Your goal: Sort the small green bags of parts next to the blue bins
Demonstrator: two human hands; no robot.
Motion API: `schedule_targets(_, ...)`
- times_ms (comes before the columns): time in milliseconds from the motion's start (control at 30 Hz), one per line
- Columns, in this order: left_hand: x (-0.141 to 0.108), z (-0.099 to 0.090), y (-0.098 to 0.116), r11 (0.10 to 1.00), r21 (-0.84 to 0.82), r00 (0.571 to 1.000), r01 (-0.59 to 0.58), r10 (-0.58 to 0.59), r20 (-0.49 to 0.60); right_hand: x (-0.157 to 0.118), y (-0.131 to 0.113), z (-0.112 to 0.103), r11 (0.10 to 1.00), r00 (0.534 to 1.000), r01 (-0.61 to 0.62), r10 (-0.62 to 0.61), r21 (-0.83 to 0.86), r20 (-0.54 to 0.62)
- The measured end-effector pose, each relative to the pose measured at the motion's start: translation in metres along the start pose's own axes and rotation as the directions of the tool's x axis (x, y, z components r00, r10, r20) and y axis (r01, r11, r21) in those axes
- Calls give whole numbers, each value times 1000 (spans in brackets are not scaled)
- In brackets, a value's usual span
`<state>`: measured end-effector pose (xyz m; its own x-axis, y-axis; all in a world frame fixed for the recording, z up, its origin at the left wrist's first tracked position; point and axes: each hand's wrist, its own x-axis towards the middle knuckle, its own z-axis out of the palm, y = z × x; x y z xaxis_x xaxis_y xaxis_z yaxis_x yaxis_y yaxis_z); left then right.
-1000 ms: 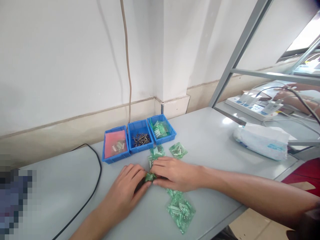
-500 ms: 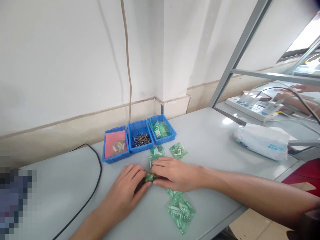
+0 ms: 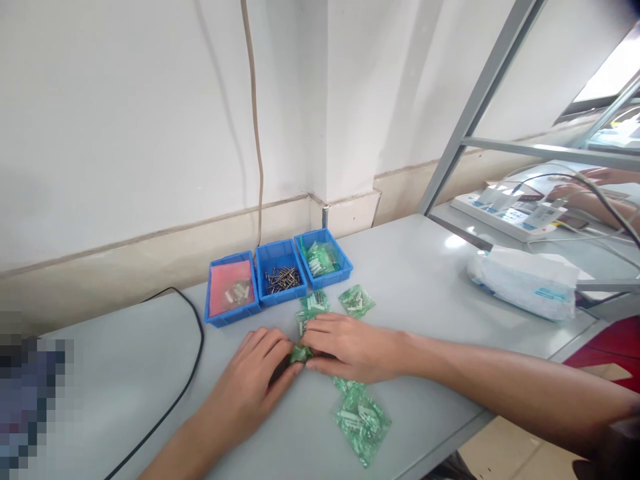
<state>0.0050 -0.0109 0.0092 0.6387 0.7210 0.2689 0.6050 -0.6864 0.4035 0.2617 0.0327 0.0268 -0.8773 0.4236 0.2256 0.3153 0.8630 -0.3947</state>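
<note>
Between the fingertips of my left hand (image 3: 263, 367) and my right hand (image 3: 345, 347) is a small green plastic bag (image 3: 301, 354), pinched from both sides just above the table. My fingers hide most of it. More green bags (image 3: 316, 302) lie just beyond my right hand, partly covered by it, with white pieces and screws showing through. One separate green bag (image 3: 357, 302) rests behind my right wrist. Closer to me another filled green bag (image 3: 363, 423) lies flat, with a second one (image 3: 349, 386) partly under my right hand.
Three blue bins stand by the wall: one with a pink sheet and a clear bag (image 3: 231, 287), one with loose screws (image 3: 283, 277), one with green bags (image 3: 323, 259). A black cable (image 3: 200, 340) runs at left. A tissue pack (image 3: 523, 283) lies right, near a metal frame (image 3: 480, 100). Another person's hands show beyond.
</note>
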Motion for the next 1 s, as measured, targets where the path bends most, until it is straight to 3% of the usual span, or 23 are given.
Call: schedule_targets(1000, 0, 0, 0, 1000, 8, 1000, 5, -5, 9, 0, -1, 0, 1000, 1000, -6, 6, 14, -5)
